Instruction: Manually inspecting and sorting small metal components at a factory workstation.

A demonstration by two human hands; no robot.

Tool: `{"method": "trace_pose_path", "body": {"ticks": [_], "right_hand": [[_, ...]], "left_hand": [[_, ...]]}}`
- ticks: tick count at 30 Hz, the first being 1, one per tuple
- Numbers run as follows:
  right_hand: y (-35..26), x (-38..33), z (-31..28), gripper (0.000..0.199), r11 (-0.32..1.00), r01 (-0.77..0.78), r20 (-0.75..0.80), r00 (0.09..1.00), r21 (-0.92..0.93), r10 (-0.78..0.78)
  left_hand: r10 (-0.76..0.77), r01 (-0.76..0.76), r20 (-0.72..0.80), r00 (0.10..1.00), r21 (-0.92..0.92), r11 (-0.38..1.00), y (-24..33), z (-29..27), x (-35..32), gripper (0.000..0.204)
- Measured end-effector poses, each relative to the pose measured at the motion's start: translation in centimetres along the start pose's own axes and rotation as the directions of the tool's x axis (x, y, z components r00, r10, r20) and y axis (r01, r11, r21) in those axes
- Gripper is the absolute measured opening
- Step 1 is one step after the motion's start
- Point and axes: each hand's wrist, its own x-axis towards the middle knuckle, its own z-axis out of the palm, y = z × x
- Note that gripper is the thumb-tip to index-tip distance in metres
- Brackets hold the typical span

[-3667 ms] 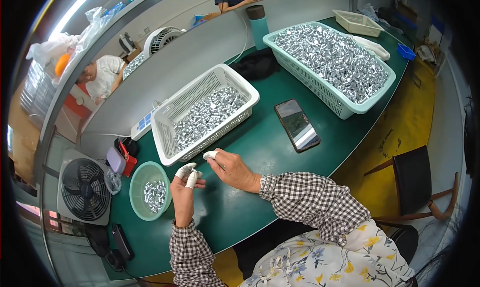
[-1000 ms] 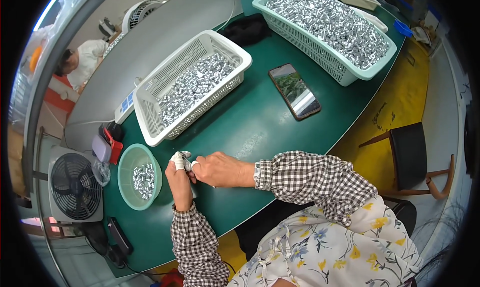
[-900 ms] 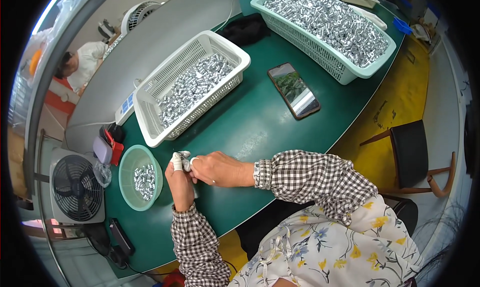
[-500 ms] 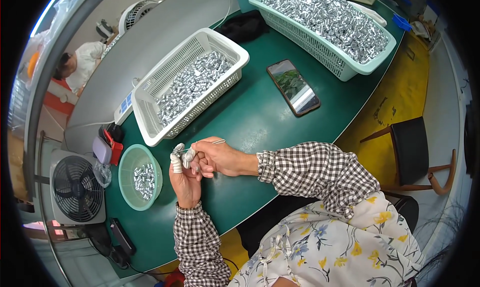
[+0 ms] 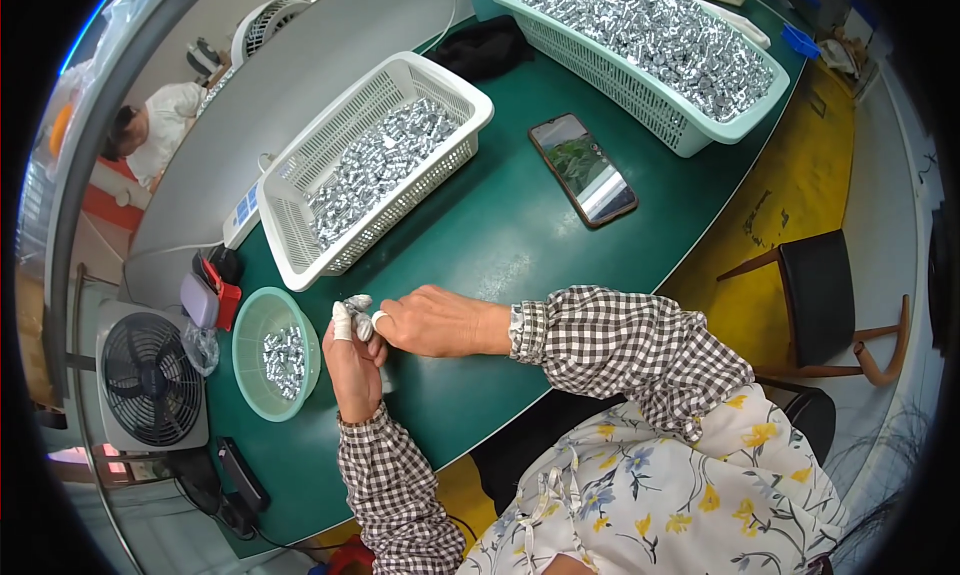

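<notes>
My left hand [image 5: 352, 367] is raised over the green table, left of centre, with white wrapping on its thumb and several fingertips. Its fingers are bent but apart, and I see nothing gripped in the palm. My right hand [image 5: 432, 322] meets those fingertips from the right, its fingers closed in a pinch. A small white bit shows at its thumb side; whether this is a strip or a wrapped fingertip I cannot tell. Close by on the left stands a light green bowl [image 5: 243, 370] with small silvery metal pieces [image 5: 285, 363] in it.
Beyond my hands sits a white basket [image 5: 300, 170] of metal pieces; a pale green basket [image 5: 640, 105] at the far right is heaped with more. A phone [image 5: 584, 170] lies between. Left are a fan [image 5: 152, 380] and a purple case [image 5: 199, 301]; a person [image 5: 165, 125] sits beyond the partition.
My right hand has turned so its back faces up, and its fingers have closed in. The white string end that stuck out past it is out of sight. My left hand has shifted slightly left.
</notes>
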Motion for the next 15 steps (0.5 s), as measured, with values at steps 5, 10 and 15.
{"method": "trace_pose_path", "body": {"ticks": [5, 10, 15], "right_hand": [[-0.4, -0.4, 0.3, 0.013, 0.969, 0.043, 0.094, 0.995, -0.242, -0.021], [-1.0, -0.3, 0.9, 0.01, 0.98, -0.026, 0.089, 0.995, -0.199, 0.045], [-1.9, 0.7, 1.0, 0.018, 0.732, -0.22, -0.06, 0.94, 0.645, 0.335]], "left_hand": [[0.016, 0.01, -0.099, 0.995, 0.261, 0.965, -0.4, 0.4, -0.3, 0.035], [-0.028, 0.041, -0.093, 0.995, 0.141, 0.989, -0.2, 0.4, -0.3, 0.035], [0.022, -0.021, 0.019, 1.0, -0.061, 0.998, -0.7, 0.7, -0.4, 0.036]]}}
